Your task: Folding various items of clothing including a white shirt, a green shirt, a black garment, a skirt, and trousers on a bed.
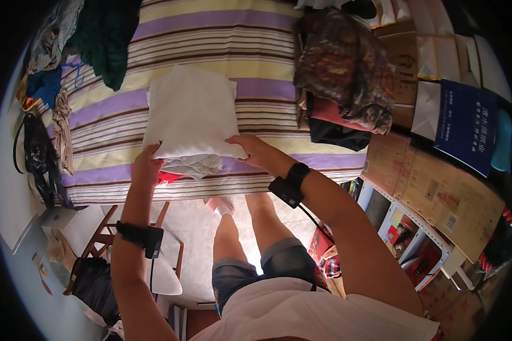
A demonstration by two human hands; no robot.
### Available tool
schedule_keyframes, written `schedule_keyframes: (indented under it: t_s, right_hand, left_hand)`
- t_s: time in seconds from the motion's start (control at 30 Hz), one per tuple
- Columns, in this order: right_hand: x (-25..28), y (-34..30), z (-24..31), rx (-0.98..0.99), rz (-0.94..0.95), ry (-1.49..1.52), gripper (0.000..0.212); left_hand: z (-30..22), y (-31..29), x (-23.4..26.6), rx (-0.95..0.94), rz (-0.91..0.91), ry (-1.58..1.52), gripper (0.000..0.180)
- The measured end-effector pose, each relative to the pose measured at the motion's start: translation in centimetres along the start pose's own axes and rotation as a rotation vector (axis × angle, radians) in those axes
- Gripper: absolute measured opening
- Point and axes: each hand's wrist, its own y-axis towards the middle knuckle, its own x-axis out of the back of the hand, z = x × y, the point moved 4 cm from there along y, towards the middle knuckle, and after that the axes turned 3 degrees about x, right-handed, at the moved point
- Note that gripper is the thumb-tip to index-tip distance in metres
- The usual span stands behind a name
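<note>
A white folded garment (190, 111) lies on the striped bedspread (256, 34), its near edge slightly raised. Its near left corner is pinched by my left hand (147, 163), fingers closed on the cloth. At the near right corner my right hand (252, 150) grips the same garment between thumb and fingers. Under the near edge shows a crumpled pale grey cloth (193, 166), partly hidden by the white garment. A bit of red cloth (168, 177) peeks out close to my left hand.
Dark patterned clothes (347, 68) are piled at the right of the bed, beside cardboard boxes (438, 193) and a blue box (466, 125). Far left lie a dark green garment (105, 42) and a black bag (40, 156). A wooden chair (102, 233) stands near left.
</note>
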Motion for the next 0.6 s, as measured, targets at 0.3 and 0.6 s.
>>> schedule_keyframes:
  t_s: [0.3,0.6]
  right_hand:
    - [4.3,-5.1,23.6,0.118,-0.068,0.489,0.042]
    - [17.6,-23.0,38.8,0.589,-0.273,0.057,0.045]
  left_hand:
    - [-17.1,-8.8,-14.0,-0.317,0.203,-0.171,0.036]
    - [-21.1,-16.7,-34.9,-0.470,0.591,0.017,0.041]
